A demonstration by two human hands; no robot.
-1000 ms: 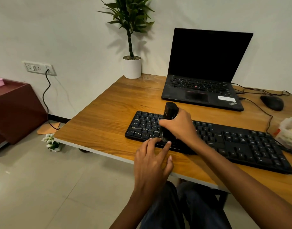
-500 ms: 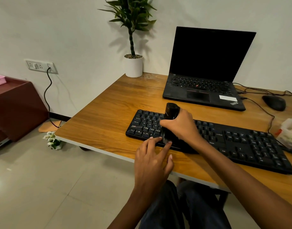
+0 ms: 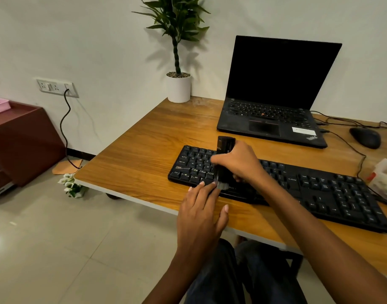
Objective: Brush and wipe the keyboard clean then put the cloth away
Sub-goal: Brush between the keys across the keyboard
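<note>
A black keyboard (image 3: 319,189) lies along the front of the wooden desk (image 3: 148,150). My right hand (image 3: 238,163) grips a black brush (image 3: 225,148) upright over the keyboard's left part, its bristles down at the front row of keys. Straight fingers of my left hand (image 3: 201,207) rest on the keyboard's front edge, just left of the bristles. No cloth is plainly visible.
An open black laptop (image 3: 275,119) sits behind the keyboard, with a black mouse (image 3: 365,137) and cables to its right. A white potted plant (image 3: 179,87) stands at the back corner. A pale plastic bag (image 3: 385,176) lies at the right edge. A brown cabinet (image 3: 19,141) stands left.
The brush and my right hand have slid slightly toward the keyboard's front edge. My left hand stays on the front edge.
</note>
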